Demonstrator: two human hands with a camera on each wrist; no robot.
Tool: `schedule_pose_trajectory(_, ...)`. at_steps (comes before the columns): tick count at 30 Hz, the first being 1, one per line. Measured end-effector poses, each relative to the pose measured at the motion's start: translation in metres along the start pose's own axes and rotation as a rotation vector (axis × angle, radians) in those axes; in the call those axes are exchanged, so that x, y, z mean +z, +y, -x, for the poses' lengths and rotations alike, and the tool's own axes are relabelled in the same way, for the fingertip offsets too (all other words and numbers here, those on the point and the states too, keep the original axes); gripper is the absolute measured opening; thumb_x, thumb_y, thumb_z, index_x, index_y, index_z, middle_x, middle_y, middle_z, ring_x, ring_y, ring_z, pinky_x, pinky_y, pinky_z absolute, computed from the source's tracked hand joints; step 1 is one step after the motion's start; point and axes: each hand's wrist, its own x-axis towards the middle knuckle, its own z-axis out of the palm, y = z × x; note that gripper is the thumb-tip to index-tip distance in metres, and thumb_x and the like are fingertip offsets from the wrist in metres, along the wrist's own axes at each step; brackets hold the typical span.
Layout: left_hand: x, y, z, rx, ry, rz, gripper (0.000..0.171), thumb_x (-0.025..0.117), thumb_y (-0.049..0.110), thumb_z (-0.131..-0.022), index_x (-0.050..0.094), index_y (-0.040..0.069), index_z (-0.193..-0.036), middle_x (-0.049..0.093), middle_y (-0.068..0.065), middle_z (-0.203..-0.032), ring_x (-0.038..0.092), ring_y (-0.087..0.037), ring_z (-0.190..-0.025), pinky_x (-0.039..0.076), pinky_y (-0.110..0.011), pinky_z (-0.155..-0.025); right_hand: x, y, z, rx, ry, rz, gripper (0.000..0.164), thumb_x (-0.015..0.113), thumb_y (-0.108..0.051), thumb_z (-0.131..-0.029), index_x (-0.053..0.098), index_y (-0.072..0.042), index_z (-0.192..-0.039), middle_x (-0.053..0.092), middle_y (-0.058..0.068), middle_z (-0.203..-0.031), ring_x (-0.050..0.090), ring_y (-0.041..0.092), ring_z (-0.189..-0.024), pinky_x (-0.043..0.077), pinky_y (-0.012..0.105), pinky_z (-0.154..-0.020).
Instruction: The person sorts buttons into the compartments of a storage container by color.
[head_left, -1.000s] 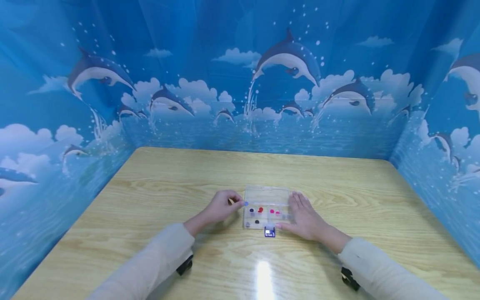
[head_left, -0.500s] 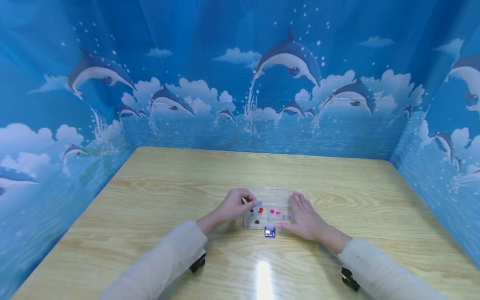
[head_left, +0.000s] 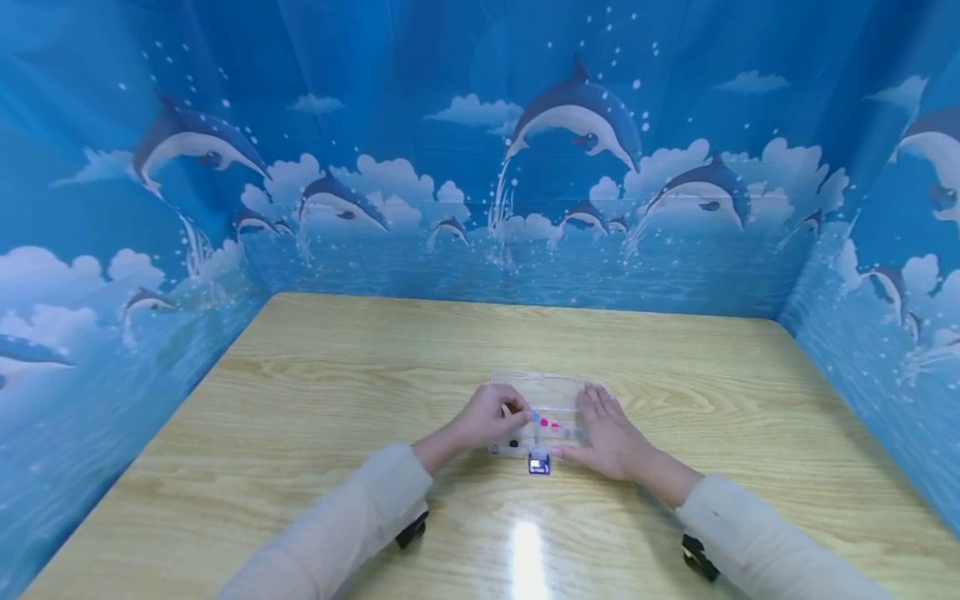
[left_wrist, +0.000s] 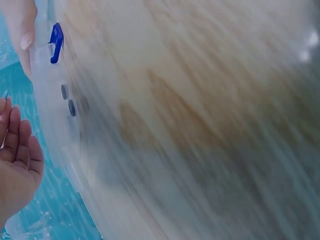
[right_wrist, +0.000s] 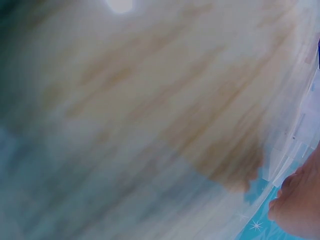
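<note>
A clear plastic compartment box (head_left: 551, 386) lies on the table with its lid folded back. Over its middle my left hand (head_left: 489, 417) pinches a small blue piece (head_left: 536, 416), like a bead or button, between thumb and fingertip. Pink pieces (head_left: 544, 422) sit in a compartment just right of it. One dark piece (head_left: 513, 443) shows at the front left; the left hand hides other compartments. My right hand (head_left: 617, 440) rests with straight fingers along the box's right side, thumb at the front. In the left wrist view the blue piece (left_wrist: 5, 94) is barely visible.
A blue latch (head_left: 538, 463) sticks out from the front edge of the box. The wood-grain table (head_left: 375, 358) stretches around it. A dolphin-print curtain (head_left: 420, 208) encloses the back and sides. Dark wrist devices (head_left: 411, 529) are under both sleeves.
My left hand has moved right with the blue piece, from the box's left edge to above its middle, and now covers the red pieces. The right hand has stayed in place.
</note>
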Motion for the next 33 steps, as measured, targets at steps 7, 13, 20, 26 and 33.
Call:
schedule_pose_trajectory(7, 0.010, 0.003, -0.003, 0.047, -0.028, -0.004, 0.010, 0.061, 0.008, -0.086, 0.068, 0.001, -0.085, 0.063, -0.007, -0.083, 0.051, -0.007, -0.071, 0.045, -0.014, -0.061, 0.000, 0.000, 0.001, -0.005, -0.001, -0.003, 0.101, 0.052, -0.062, -0.083, 0.019, 0.014, -0.140, 0.015, 0.033, -0.148, 0.011, 0.047, -0.139, 0.013, 0.054, -0.113)
schedule_pose_trajectory(13, 0.018, 0.002, -0.005, 0.113, -0.025, -0.045, 0.009, 0.061, 0.004, -0.084, 0.070, 0.002, -0.082, 0.062, -0.006, -0.078, 0.047, -0.007, -0.067, 0.042, -0.015, -0.060, 0.000, 0.001, 0.002, -0.010, 0.003, -0.020, 0.100, 0.053, -0.060, -0.083, 0.018, 0.014, -0.140, 0.014, 0.033, -0.148, 0.010, 0.047, -0.139, 0.013, 0.055, -0.113)
schedule_pose_trajectory(20, 0.024, 0.008, -0.007, 0.142, -0.025, -0.136, 0.008, 0.062, 0.008, -0.084, 0.070, 0.005, -0.083, 0.066, -0.003, -0.082, 0.053, -0.008, -0.075, 0.043, -0.014, -0.072, 0.001, 0.000, 0.002, -0.015, 0.009, -0.027, 0.098, 0.054, -0.059, -0.084, 0.020, 0.014, -0.140, 0.015, 0.033, -0.148, 0.011, 0.047, -0.138, 0.013, 0.055, -0.113)
schedule_pose_trajectory(26, 0.029, 0.009, -0.008, 0.166, -0.013, -0.206, 0.008, 0.065, 0.014, -0.084, 0.071, 0.008, -0.083, 0.066, -0.001, -0.081, 0.056, -0.012, -0.079, 0.041, -0.014, -0.073, 0.000, -0.001, 0.002, -0.026, 0.015, -0.021, 0.099, 0.054, -0.059, -0.083, 0.020, 0.015, -0.139, 0.016, 0.034, -0.147, 0.012, 0.048, -0.138, 0.014, 0.055, -0.113)
schedule_pose_trajectory(33, 0.033, 0.010, -0.010, 0.181, -0.013, -0.278, 0.009, 0.068, 0.017, -0.083, 0.071, 0.009, -0.083, 0.068, 0.001, -0.080, 0.054, -0.010, -0.077, 0.039, -0.014, -0.074, 0.000, 0.000, 0.001, -0.033, 0.021, -0.009, 0.100, 0.053, -0.061, -0.083, 0.021, 0.016, -0.138, 0.017, 0.036, -0.146, 0.012, 0.049, -0.137, 0.014, 0.055, -0.112)
